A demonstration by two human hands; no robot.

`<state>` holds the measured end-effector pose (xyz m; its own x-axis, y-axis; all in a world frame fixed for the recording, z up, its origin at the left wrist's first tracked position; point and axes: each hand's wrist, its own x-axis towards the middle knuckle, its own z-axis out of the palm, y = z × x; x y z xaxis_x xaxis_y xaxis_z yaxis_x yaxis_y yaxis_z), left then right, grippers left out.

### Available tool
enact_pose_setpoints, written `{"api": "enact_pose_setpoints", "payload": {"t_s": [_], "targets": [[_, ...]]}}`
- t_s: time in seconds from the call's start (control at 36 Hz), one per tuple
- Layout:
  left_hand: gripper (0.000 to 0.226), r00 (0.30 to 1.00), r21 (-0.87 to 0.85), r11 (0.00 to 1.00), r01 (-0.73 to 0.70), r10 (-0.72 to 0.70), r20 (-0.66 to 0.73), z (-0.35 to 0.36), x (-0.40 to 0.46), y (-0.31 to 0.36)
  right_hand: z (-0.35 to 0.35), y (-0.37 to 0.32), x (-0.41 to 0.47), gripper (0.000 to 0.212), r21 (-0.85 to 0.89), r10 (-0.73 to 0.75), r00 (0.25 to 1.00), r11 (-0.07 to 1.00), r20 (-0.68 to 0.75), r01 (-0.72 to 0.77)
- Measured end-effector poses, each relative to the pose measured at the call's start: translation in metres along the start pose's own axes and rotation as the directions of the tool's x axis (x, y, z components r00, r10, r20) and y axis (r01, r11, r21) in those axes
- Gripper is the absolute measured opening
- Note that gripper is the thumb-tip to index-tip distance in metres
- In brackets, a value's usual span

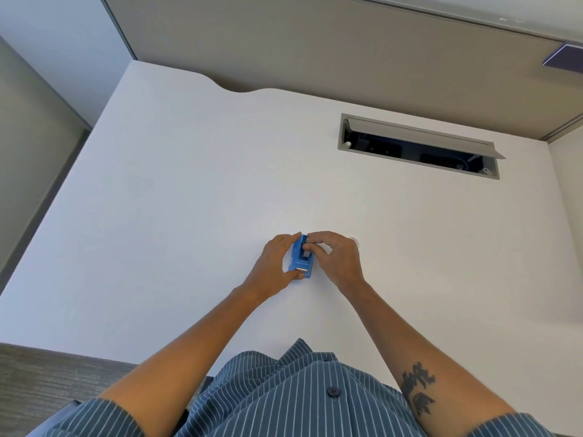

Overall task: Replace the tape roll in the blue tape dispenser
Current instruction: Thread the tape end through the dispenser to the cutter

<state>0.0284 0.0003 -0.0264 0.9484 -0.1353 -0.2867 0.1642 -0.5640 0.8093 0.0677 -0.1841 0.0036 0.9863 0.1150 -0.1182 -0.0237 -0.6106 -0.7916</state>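
A small blue tape dispenser (302, 260) rests on the white desk (189, 200), its metal cutter end toward me. My left hand (275, 257) grips its left side, thumb by the cutter end and fingers at the far end. My right hand (339, 257) reaches over its top from the right, fingertips pinching a small grey part in the dispenser's middle. A clear rounded object, perhaps a tape roll (354, 239), peeks out behind my right hand, mostly hidden.
An open grey cable hatch (418, 146) is recessed in the desk at the far right. A grey partition (315, 42) stands along the back edge. The desk's left edge drops to carpeted floor (38, 383).
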Motion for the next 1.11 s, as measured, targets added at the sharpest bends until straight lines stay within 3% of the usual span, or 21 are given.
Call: {"api": "enact_pose_setpoints", "payload": {"t_s": [0.72,0.89,1.11], "targets": [[0.094,0.998,0.041,0.999,-0.032,0.03,0.052,-0.006,0.006,0.0,0.007,0.004,0.006,0.013,-0.172,-0.069,0.997,0.982,0.029,0.073],[0.096,0.995,0.022,0.995,-0.094,0.094,0.028,-0.005,0.007,-0.002,0.008,0.006,0.003,0.013,-0.094,-0.057,0.998,0.994,0.009,0.057],[0.068,0.99,0.002,0.99,-0.141,0.141,-0.031,-0.001,0.011,0.004,0.005,0.009,-0.002,0.016,0.014,-0.034,0.998,0.999,0.058,0.033]]}}
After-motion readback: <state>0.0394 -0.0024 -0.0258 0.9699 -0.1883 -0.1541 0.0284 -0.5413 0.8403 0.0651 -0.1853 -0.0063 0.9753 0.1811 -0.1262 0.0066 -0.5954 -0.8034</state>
